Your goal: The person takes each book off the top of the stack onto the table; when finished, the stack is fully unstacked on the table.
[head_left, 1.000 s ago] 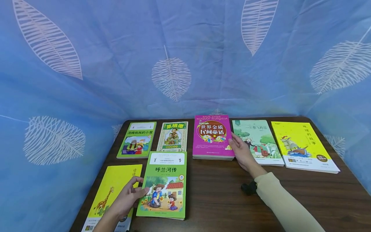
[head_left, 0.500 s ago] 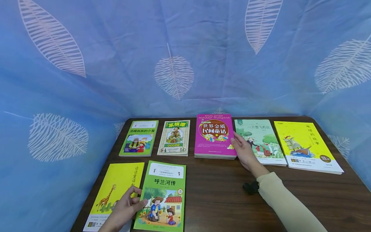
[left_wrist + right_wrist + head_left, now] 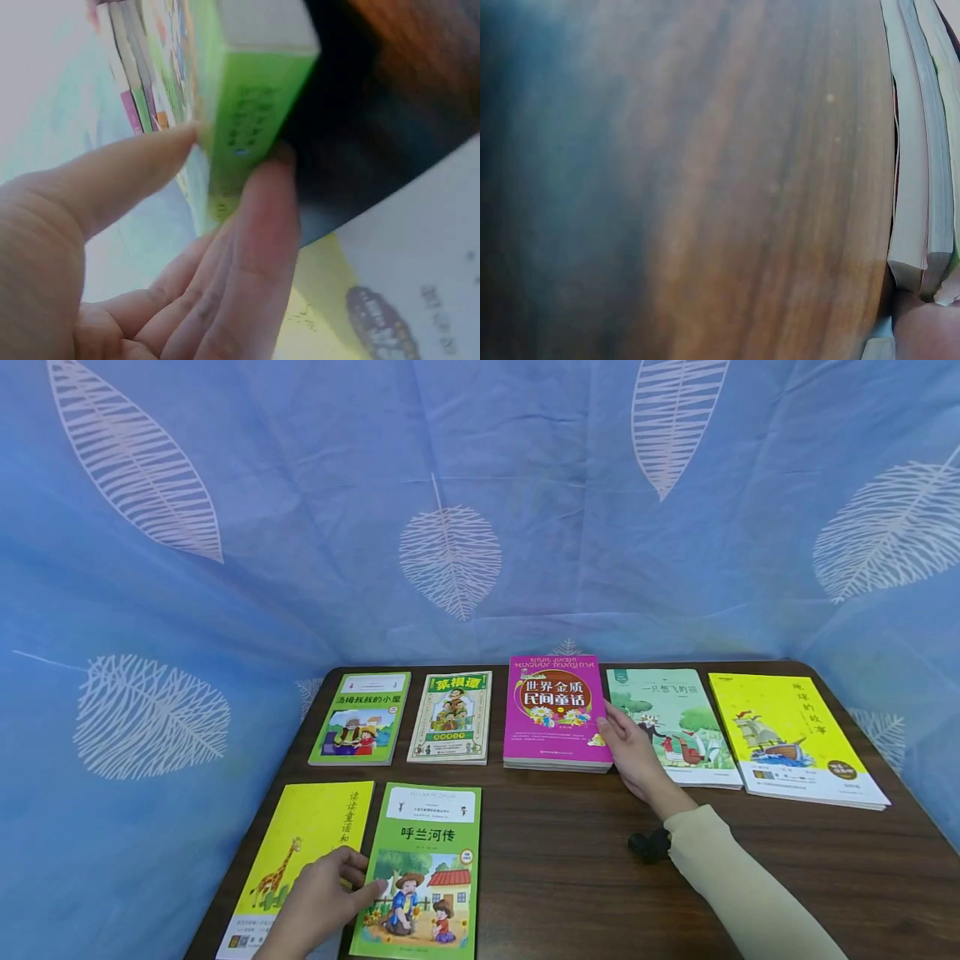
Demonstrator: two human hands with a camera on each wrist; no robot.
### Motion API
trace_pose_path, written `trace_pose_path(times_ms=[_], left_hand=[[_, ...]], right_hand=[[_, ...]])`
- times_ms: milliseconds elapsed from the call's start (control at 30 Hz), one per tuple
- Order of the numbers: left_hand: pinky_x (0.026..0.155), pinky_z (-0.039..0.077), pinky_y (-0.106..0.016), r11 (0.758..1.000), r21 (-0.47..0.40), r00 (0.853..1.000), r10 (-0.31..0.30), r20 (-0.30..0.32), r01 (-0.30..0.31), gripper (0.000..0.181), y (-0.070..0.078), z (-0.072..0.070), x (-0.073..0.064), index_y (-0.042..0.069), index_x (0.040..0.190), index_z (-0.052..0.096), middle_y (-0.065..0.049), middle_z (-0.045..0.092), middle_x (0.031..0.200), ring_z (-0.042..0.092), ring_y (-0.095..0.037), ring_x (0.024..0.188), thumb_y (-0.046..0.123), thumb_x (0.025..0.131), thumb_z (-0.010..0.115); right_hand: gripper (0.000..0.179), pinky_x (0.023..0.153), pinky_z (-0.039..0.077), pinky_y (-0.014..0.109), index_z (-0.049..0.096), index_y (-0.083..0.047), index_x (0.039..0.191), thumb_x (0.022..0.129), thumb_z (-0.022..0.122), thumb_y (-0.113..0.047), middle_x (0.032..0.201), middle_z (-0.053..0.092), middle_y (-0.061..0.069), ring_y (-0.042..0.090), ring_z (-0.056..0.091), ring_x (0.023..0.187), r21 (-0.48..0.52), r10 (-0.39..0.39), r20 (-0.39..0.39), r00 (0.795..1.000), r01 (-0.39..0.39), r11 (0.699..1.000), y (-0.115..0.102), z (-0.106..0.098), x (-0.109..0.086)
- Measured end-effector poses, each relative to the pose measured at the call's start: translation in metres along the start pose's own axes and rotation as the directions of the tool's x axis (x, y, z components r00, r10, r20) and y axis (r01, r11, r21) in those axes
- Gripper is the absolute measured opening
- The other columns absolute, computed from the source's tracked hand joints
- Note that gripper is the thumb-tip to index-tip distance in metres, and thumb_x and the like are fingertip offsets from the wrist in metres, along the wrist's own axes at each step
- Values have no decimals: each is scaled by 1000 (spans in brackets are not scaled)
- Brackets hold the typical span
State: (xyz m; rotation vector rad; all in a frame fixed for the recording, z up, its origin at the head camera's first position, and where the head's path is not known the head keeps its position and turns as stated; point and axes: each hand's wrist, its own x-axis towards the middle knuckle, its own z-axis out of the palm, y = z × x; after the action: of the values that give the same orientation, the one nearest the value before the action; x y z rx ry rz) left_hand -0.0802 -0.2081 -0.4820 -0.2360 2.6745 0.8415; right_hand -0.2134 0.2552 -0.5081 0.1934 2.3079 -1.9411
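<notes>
My left hand [image 3: 321, 893] pinches the left side of a green book [image 3: 429, 835], thumb on its cover with a man and child. In the left wrist view, the thumb and a finger stand either side of the book's green spine [image 3: 251, 124]. My right hand [image 3: 633, 758] grips the right edge of a small stack topped by a magenta book [image 3: 551, 739], thumb over the cover; the fingers beneath are hidden. The right wrist view catches the stack's page edges [image 3: 911, 180] above a bit of that hand.
Left of the green book lies a yellow giraffe book [image 3: 288, 843]. Along the back are a smaller green book [image 3: 360, 718], a cream book [image 3: 450, 718], a pale green book [image 3: 675, 718] and a yellow ship book [image 3: 787, 727]. Blue leaf-patterned cloth [image 3: 555, 560] encloses the dark wooden table [image 3: 570, 868].
My left hand has brought the green book nearer and down, off the cream book it partly covered, to beside the giraffe book. My right hand stays on the magenta stack.
</notes>
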Motion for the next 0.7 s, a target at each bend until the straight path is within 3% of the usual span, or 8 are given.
trace_pose_path(times_ms=[167, 400, 600, 700], left_hand=[[69, 59, -37, 994, 104, 1000, 21, -17, -19, 43, 8, -1, -2, 6, 102, 74, 3, 73, 80, 67, -12, 73, 38, 79, 92], [61, 52, -32, 973, 209, 992, 109, -68, -92, 30, 11, -3, -1, 14, 85, 71, 6, 69, 74, 62, -9, 66, 33, 78, 93], [55, 44, -28, 947, 273, 962, 217, -163, -168, 32, 25, -5, 7, 19, 88, 74, 9, 68, 73, 56, -7, 63, 41, 77, 93], [62, 52, -30, 949, 200, 944, 279, -176, -244, 26, 39, -4, 18, 21, 93, 76, 9, 72, 82, 63, -6, 70, 41, 83, 89]], right_hand=[[67, 128, 31, 42, 12, -26, 171, 113, 40, -45, 177, 17, 10, 29, 26, 162, 5, 3, 7, 1000, -3, 1000, 1, 0, 0], [67, 128, 32, 43, 11, -26, 171, 113, 40, -46, 177, 17, 10, 30, 26, 162, -2, 8, 1, 1000, -8, 1000, 1, -1, 1], [66, 127, 32, 43, 13, -27, 170, 113, 40, -44, 177, 18, 11, 32, 28, 162, 1, -10, -1, 1000, 10, 1000, 3, -1, 2], [66, 127, 33, 42, 13, -26, 170, 113, 40, -44, 177, 19, 11, 31, 28, 161, 4, -12, -3, 1000, 12, 1000, 4, 0, 2]])
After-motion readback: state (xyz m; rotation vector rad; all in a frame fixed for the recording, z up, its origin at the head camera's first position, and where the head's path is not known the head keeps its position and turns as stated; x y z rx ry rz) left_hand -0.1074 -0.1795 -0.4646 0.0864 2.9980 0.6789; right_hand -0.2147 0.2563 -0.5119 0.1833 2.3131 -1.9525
